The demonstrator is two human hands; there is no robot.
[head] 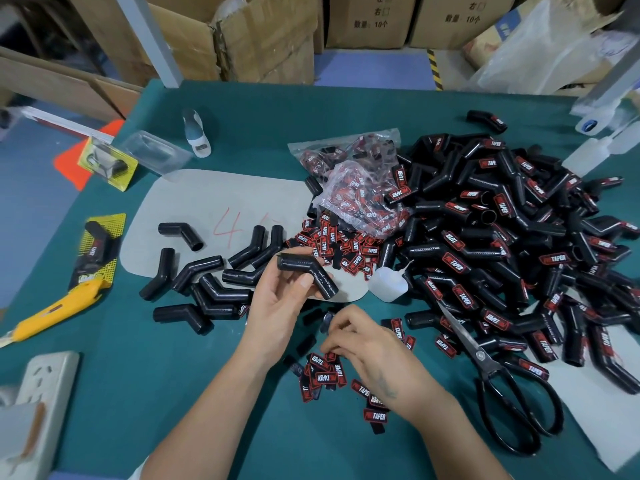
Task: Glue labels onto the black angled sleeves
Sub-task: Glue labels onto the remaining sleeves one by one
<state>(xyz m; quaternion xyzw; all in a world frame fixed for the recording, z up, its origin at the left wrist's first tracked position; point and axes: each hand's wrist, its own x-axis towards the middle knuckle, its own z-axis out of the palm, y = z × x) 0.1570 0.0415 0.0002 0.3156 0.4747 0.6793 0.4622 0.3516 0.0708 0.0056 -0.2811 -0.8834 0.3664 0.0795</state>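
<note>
Gripping a bare black angled sleeve point(306, 274) above the green table point(173, 393), the left hand point(280, 299) curls thumb and fingers round it. At its five o'clock the right hand point(367, 351) pinches at loose labels point(323, 374). A glue bottle point(388, 284) lies at three o'clock, the labelled pile point(502, 237) beyond; scissors point(502, 386) sit at four o'clock.

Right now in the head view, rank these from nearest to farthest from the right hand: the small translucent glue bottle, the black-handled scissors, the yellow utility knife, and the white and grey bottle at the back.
From the right hand:
1. Small translucent glue bottle, just beyond it, centre of the table.
2. Black-handled scissors, to its right.
3. White and grey bottle, far back left.
4. Yellow utility knife, at the left edge.
</note>
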